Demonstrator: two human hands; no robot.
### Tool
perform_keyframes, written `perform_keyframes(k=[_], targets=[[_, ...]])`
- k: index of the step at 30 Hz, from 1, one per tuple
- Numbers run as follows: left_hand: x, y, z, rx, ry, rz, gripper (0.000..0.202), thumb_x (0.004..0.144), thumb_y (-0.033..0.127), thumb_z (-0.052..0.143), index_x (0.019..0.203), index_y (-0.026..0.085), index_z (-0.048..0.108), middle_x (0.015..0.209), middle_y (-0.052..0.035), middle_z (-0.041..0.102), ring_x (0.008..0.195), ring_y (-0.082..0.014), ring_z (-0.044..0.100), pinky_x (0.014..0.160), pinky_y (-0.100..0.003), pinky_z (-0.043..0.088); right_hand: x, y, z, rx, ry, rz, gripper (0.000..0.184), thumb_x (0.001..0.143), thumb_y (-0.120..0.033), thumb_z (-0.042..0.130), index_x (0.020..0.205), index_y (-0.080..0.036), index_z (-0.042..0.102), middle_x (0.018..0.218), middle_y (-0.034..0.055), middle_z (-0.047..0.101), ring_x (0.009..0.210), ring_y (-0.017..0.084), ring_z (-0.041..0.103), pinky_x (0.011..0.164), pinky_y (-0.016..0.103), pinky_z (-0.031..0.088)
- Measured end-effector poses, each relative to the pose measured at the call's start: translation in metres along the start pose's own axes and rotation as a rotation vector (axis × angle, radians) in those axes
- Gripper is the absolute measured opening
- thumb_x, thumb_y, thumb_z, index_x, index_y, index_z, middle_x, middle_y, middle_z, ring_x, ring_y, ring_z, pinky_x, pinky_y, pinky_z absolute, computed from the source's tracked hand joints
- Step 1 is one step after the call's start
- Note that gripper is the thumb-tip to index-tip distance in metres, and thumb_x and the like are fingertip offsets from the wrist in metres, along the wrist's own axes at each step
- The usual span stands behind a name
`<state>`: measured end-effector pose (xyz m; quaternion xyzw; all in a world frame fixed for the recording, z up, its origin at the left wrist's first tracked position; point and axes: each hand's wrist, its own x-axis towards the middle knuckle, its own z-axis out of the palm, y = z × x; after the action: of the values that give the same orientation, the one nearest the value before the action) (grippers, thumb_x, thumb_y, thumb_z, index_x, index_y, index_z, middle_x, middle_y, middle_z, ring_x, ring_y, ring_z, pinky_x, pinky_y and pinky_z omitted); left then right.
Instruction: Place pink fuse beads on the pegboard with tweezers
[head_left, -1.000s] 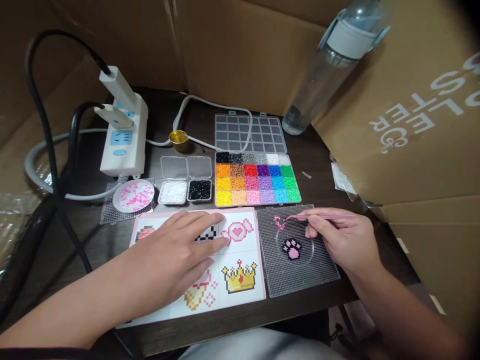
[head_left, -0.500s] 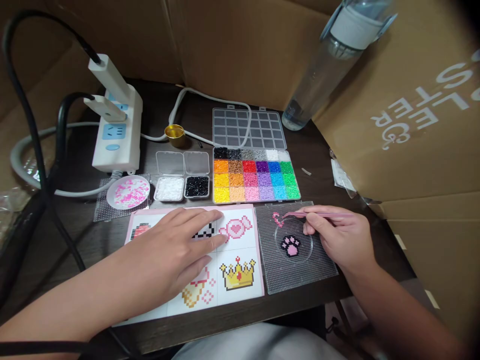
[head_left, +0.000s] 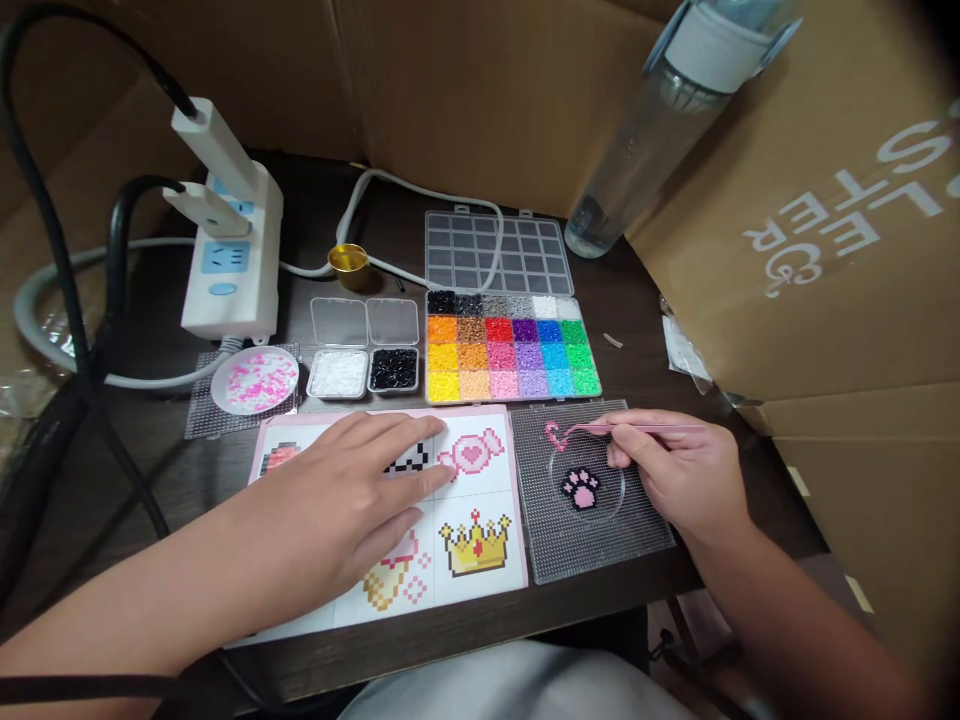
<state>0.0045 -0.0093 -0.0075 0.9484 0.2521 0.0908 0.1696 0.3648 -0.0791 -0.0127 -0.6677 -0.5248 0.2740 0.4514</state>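
My left hand lies on the pattern sheet, fingers spread, with two fingertips beside the printed pink candy. A yellow crown is printed below it. Pinched in my right hand is a pair of pink tweezers. Their tips touch or hover just beside a short curved row of pink beads near the top of the clear pegboard. Lower on that board sits a black and pink bead paw, inside a clear ring. Whether the tips hold a bead is too small to tell.
Behind the sheet stand a bead box of many colours, small boxes of white beads and black beads, and a dish of pink and white beads. A power strip, gold cup and water bottle stand farther back.
The view has shifted very slightly. Both hands stay nearly in place, and the tweezer tips remain by the row of pink beads.
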Motion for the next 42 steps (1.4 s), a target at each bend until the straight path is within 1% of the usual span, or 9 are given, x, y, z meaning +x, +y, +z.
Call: perform_keyframes(k=[6,13,20,27,30,32,36,39,42], targets=[[0.001,0.000,0.000,0.075,-0.014,0.033,0.044,0.113,0.029,0.054,0.147,0.034,0.082,0.161,-0.0114,0.072,0.140,-0.0433,0.071,0.107,-0.062,0.069,-0.001,0.000,0.000,0.022,-0.014,0.005,0.010,0.089,-0.033,0.086,0.084,-0.030,0.094,0.067,0.0027,0.083,0.053,0.020,0.073,0.061,0.034,0.068],[0.001,0.002,0.000,0.041,-0.011,0.004,0.043,0.112,0.029,0.056,0.145,0.037,0.083,0.162,-0.0078,0.071,0.140,-0.0409,0.070,0.108,-0.058,0.068,-0.002,-0.002,0.000,0.014,-0.020,-0.004,0.013,0.088,-0.026,0.084,0.085,-0.032,0.095,0.073,0.0026,0.086,0.051,0.018,0.071,0.055,0.030,0.064],[0.001,0.002,0.001,0.057,-0.020,0.026,0.043,0.110,0.025,0.059,0.146,0.034,0.082,0.161,-0.0107,0.070,0.140,-0.0420,0.069,0.108,-0.060,0.067,-0.002,-0.001,-0.001,0.004,-0.018,-0.003,0.014,0.087,-0.024,0.082,0.085,-0.030,0.095,0.076,0.0034,0.087,0.051,0.017,0.071,0.056,0.030,0.065],[0.003,0.003,0.001,0.010,0.026,0.033,0.039,0.109,0.022,0.062,0.142,0.030,0.083,0.158,-0.0120,0.071,0.141,-0.0390,0.068,0.113,-0.054,0.064,-0.003,0.010,-0.006,-0.036,-0.012,-0.060,0.014,0.092,-0.026,0.083,0.081,-0.027,0.093,0.071,0.0029,0.085,0.061,0.018,0.080,0.064,0.027,0.067],[0.004,0.005,0.001,-0.002,0.028,0.041,0.038,0.108,0.020,0.063,0.139,0.029,0.084,0.155,-0.0130,0.072,0.141,-0.0382,0.068,0.113,-0.053,0.063,-0.004,0.018,-0.007,-0.008,-0.006,-0.074,0.029,0.094,-0.024,0.084,0.065,-0.027,0.084,0.070,0.0028,0.083,0.081,0.022,0.088,0.082,0.030,0.071],[0.004,0.005,0.000,0.017,0.018,0.046,0.039,0.107,0.019,0.063,0.140,0.028,0.084,0.156,-0.0141,0.072,0.139,-0.0393,0.068,0.112,-0.055,0.064,-0.006,0.022,-0.007,0.025,0.016,-0.073,0.030,0.095,-0.024,0.084,0.066,-0.027,0.083,0.068,0.0020,0.081,0.084,0.022,0.088,0.089,0.032,0.071],[0.002,0.005,0.001,0.023,0.017,0.041,0.040,0.107,0.020,0.065,0.142,0.030,0.083,0.157,-0.0131,0.072,0.140,-0.0391,0.068,0.113,-0.055,0.063,-0.007,0.019,-0.007,0.116,0.042,-0.074,0.013,0.099,-0.022,0.083,0.091,-0.027,0.092,0.066,-0.0008,0.078,0.060,0.015,0.075,0.070,0.028,0.068],[0.003,0.005,0.002,0.039,0.011,0.047,0.039,0.107,0.019,0.064,0.138,0.027,0.084,0.156,-0.0151,0.072,0.140,-0.0401,0.069,0.112,-0.057,0.063,-0.002,0.006,-0.007,0.171,0.035,-0.091,0.017,0.100,-0.018,0.081,0.095,-0.028,0.094,0.065,-0.0019,0.078,0.055,0.011,0.069,0.062,0.023,0.063],[0.003,0.005,0.003,0.066,-0.003,0.056,0.040,0.107,0.019,0.063,0.141,0.027,0.083,0.157,-0.0169,0.072,0.139,-0.0427,0.070,0.110,-0.061,0.065,0.012,-0.011,-0.003,0.227,0.016,-0.128,0.015,0.098,-0.018,0.084,0.097,-0.029,0.094,0.076,0.0005,0.084,0.054,0.010,0.069,0.058,0.023,0.062]])
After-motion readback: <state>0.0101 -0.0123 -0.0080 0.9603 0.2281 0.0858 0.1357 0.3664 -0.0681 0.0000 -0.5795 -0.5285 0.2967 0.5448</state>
